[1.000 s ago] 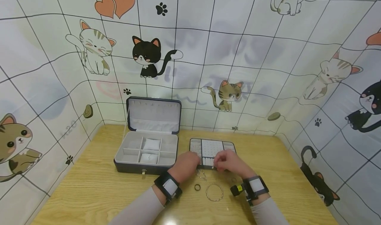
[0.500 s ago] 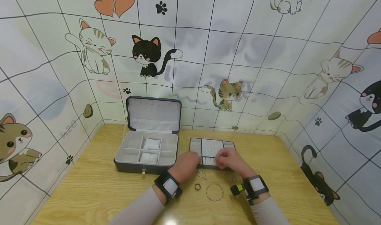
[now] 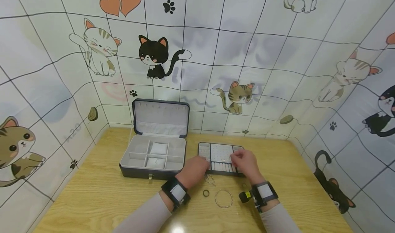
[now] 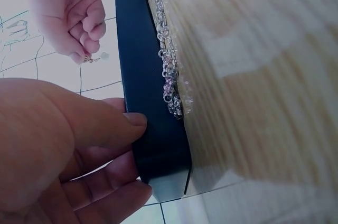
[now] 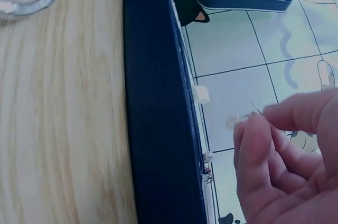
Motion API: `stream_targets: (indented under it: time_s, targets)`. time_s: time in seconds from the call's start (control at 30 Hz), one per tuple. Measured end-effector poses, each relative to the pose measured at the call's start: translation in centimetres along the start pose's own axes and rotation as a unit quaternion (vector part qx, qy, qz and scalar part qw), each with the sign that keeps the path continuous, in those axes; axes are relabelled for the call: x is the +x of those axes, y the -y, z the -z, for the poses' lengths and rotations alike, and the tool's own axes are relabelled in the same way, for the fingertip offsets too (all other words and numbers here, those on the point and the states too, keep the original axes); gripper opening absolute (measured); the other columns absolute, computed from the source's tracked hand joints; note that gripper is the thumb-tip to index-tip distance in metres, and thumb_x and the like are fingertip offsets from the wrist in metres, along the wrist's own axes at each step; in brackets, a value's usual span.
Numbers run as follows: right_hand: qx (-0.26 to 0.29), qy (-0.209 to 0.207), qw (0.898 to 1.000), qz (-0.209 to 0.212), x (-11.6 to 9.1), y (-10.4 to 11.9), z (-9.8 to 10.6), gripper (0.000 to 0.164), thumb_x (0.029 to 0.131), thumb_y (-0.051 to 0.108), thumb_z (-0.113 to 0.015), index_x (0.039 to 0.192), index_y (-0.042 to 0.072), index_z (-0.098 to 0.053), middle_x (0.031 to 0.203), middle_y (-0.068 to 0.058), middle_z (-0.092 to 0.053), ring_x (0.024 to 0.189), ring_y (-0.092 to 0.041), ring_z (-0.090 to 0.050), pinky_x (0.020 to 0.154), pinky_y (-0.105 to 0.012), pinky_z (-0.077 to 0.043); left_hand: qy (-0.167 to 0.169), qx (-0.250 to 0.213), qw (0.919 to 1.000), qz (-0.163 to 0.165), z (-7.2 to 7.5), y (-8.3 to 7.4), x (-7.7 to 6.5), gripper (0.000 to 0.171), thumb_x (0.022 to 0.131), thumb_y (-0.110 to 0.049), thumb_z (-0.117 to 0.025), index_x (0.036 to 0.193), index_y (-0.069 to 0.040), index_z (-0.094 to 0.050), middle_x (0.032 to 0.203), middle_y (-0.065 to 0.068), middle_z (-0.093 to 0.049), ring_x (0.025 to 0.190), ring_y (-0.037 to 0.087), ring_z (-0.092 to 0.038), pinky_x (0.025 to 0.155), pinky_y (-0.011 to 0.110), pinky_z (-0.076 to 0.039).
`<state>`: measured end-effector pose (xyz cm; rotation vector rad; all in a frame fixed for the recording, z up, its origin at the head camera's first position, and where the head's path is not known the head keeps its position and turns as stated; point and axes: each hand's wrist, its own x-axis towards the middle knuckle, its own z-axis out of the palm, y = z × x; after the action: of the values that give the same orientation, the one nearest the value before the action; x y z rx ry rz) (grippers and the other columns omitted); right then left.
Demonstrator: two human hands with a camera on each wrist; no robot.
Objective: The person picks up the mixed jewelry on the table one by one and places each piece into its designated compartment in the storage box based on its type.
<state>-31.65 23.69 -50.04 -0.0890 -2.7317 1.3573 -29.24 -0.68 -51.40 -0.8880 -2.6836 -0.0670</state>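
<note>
A shallow jewelry tray (image 3: 220, 172) with dark blue walls, a pale dotted panel and ring slots lies on the table. My left hand (image 3: 195, 171) holds its near left corner, the thumb (image 4: 136, 120) against the front wall in the left wrist view. Over the tray's right part, my right hand (image 3: 247, 161) pinches a tiny earring (image 5: 254, 113) between thumb and forefinger; a thin pin and a clear bit stick out. A silver chain with pinkish stones (image 4: 169, 71) lies along the tray's front wall. The left hand covers part of the tray's left compartments.
Left of the tray stands an open jewelry box (image 3: 135, 173) with compartments and white cushions (image 3: 158, 148), its lid (image 3: 161, 118) raised. In front lie a dark ring (image 3: 206, 193) and a thin bangle (image 3: 224, 207). A cat-printed cloth (image 3: 197, 54) hangs behind the table.
My right hand has moved up and to the right, from the ring slots to the dotted panel's right edge, still pinching. My left hand has stayed on the tray.
</note>
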Motion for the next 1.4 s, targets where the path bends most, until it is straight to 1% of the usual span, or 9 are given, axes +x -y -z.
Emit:
stream_targets:
  time_s: [0.13, 0.33, 0.47, 0.6, 0.77, 0.93, 1.07, 1.2, 1.4]
  targets:
    - [-0.026, -0.034, 0.999, 0.022, 0.0, -0.1, 0.1, 0.016, 0.099, 0.022, -0.071, 0.098, 0.006, -0.075, 0.078, -0.007, -0.072, 0.066, -0.019, -0.063, 0.055, -0.028, -0.048, 0.007, 0.013, 0.9999, -0.004, -0.1, 0.0, 0.1, 0.013, 0.096, -0.013, -0.071, 0.090, -0.022, -0.076, 0.084, -0.005, -0.071, 0.079, 0.013, -0.067, 0.069, 0.028, -0.056]
    - [-0.041, -0.070, 0.996, 0.040, 0.3, -0.3, 0.2, 0.019, 0.098, 0.020, -0.070, 0.099, 0.003, -0.075, 0.081, -0.011, -0.073, 0.065, -0.018, -0.064, 0.054, -0.028, -0.050, 0.004, 0.025, 0.9997, -0.005, -0.1, 0.0, 0.1, 0.013, 0.097, -0.014, -0.069, 0.090, -0.022, -0.076, 0.084, -0.005, -0.071, 0.080, 0.012, -0.068, 0.071, 0.028, -0.056]
    - [-0.055, -0.085, 0.994, 0.049, 0.7, -0.7, 0.1, 0.018, 0.097, 0.020, -0.070, 0.097, 0.003, -0.075, 0.079, -0.011, -0.073, 0.062, -0.018, -0.063, 0.052, -0.028, -0.049, -0.001, 0.015, 0.9999, 0.000, 0.0, -0.1, 0.0, 0.012, 0.097, -0.015, -0.069, 0.089, -0.021, -0.076, 0.084, -0.005, -0.070, 0.079, 0.012, -0.067, 0.068, 0.028, -0.056]
    - [-0.083, -0.088, 0.991, 0.062, 0.9, -1.1, -0.2, 0.017, 0.096, 0.020, -0.072, 0.096, 0.003, -0.075, 0.081, -0.011, -0.074, 0.064, -0.019, -0.062, 0.055, -0.029, -0.048, 0.003, 0.000, 1.0000, 0.005, -0.1, -0.2, 0.0, 0.012, 0.098, -0.016, -0.069, 0.090, -0.021, -0.076, 0.085, -0.005, -0.070, 0.080, 0.012, -0.067, 0.068, 0.029, -0.056]
    - [-0.110, -0.079, 0.987, 0.089, 1.0, -0.9, -1.0, 0.016, 0.094, 0.018, -0.075, 0.095, 0.003, -0.076, 0.086, -0.012, -0.076, 0.073, -0.021, -0.065, 0.063, -0.031, -0.051, 0.011, -0.007, 0.9998, 0.014, -0.3, -0.2, 0.1, 0.012, 0.099, -0.017, -0.068, 0.092, -0.020, -0.077, 0.086, -0.004, -0.071, 0.081, 0.013, -0.067, 0.069, 0.030, -0.056]
    - [-0.123, -0.067, 0.985, 0.098, 1.0, -0.7, -1.7, 0.013, 0.094, 0.019, -0.077, 0.093, 0.006, -0.075, 0.085, -0.008, -0.074, 0.072, -0.019, -0.063, 0.065, -0.032, -0.051, 0.014, -0.004, 0.9998, 0.014, -0.3, -0.2, 0.2, 0.011, 0.098, -0.016, -0.069, 0.091, -0.020, -0.076, 0.085, -0.004, -0.070, 0.079, 0.013, -0.067, 0.067, 0.030, -0.056]
    - [-0.131, -0.061, 0.984, 0.102, 1.0, -0.7, -2.1, 0.011, 0.093, 0.017, -0.078, 0.093, 0.006, -0.075, 0.085, -0.008, -0.074, 0.073, -0.018, -0.063, 0.067, -0.032, -0.052, 0.019, -0.001, 0.9997, 0.014, -0.4, -0.2, 0.3, 0.010, 0.097, -0.016, -0.070, 0.092, -0.020, -0.077, 0.085, -0.004, -0.069, 0.078, 0.013, -0.066, 0.067, 0.030, -0.056]
    - [-0.125, -0.052, 0.985, 0.107, 1.2, -0.5, -2.5, 0.010, 0.092, 0.016, -0.078, 0.093, 0.006, -0.076, 0.085, -0.007, -0.074, 0.074, -0.018, -0.063, 0.069, -0.033, -0.052, 0.019, 0.006, 0.9997, 0.014, -0.4, -0.1, 0.3, 0.009, 0.098, -0.017, -0.070, 0.093, -0.020, -0.077, 0.086, -0.004, -0.070, 0.078, 0.013, -0.067, 0.067, 0.030, -0.056]
    - [-0.133, -0.053, 0.982, 0.120, 1.2, -0.5, -2.8, 0.008, 0.091, 0.015, -0.078, 0.090, 0.007, -0.076, 0.083, -0.005, -0.074, 0.072, -0.016, -0.063, 0.068, -0.032, -0.052, 0.023, 0.013, 0.9996, 0.011, -0.2, -0.1, 0.3, 0.007, 0.098, -0.019, -0.070, 0.094, -0.019, -0.077, 0.087, -0.004, -0.071, 0.079, 0.014, -0.068, 0.068, 0.030, -0.057]
